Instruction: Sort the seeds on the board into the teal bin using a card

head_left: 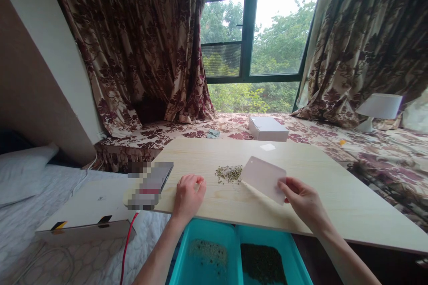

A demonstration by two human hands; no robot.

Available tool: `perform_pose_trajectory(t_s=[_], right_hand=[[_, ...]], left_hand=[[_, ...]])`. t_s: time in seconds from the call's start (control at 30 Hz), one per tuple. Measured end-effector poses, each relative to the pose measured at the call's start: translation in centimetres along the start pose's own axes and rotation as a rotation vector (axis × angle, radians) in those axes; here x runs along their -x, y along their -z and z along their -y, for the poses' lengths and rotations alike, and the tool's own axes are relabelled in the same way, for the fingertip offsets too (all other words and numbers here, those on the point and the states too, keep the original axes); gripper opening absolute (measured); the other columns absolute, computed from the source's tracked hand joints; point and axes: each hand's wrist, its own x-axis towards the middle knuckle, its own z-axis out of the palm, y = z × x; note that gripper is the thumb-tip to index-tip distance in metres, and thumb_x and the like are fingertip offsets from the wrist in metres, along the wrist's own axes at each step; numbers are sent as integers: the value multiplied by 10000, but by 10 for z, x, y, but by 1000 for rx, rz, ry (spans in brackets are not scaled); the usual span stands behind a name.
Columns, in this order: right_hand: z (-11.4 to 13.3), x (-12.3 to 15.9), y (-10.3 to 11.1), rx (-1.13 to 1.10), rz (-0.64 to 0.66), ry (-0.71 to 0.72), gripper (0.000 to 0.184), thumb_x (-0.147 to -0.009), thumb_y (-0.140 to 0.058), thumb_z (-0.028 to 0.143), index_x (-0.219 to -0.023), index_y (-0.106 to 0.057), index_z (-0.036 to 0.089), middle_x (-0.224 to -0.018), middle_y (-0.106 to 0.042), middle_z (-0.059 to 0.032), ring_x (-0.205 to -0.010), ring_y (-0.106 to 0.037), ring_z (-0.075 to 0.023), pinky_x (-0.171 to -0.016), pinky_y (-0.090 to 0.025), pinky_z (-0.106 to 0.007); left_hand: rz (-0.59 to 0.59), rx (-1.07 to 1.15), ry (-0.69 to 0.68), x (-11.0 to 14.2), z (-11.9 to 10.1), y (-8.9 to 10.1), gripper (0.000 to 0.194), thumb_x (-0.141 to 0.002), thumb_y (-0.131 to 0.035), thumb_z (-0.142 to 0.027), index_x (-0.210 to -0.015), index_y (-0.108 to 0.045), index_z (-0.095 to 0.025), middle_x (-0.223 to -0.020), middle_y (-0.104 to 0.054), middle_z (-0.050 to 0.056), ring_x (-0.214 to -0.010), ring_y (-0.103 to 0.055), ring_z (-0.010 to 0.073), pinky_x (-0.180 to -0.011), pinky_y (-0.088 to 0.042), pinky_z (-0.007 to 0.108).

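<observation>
A small pile of green beans [229,173] lies on the pale wooden board [334,196]. My right hand [302,202] pinches a white plastic card [264,178], whose left edge rests against the pile. Left of the pile, my left hand [187,196] lies on the board with its fingers curled under, and I cannot see anything in it. Below the board's near edge sits a teal two-part bin [236,249], with scattered beans in its left part and a dense dark heap in its right part.
A dark phone-like device [157,178] lies at the board's left end. A white box [267,128], a small white slip [267,147] and a white lamp [377,109] stand behind. A cardboard box [87,209] sits on the bed at left. Curtains frame the window.
</observation>
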Motion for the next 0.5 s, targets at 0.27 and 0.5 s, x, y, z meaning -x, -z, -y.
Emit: perform_pose_trajectory(t_s=[0.27, 0.5], right_hand=[[-24, -32, 6, 125, 61, 287, 258, -763, -602, 450, -812, -687, 211, -781, -746, -43, -761, -696, -218, -702, -550, -309], [-29, -31, 10, 194, 148, 334, 250, -791, -580, 451, -776, -651, 211, -767, -743, -42, -788, -702, -225, -736, -553, -318]], left_hand=[[13, 16, 13, 0, 0, 0, 166, -819, -491, -279, -752, -628, -213, -799, -663, 30, -851, -578, 214, -841, -450, 376], [30, 20, 24, 1, 1, 1, 170, -819, -493, -298, -758, -627, -212, -801, -663, 33, -856, -575, 223, -843, -442, 385]])
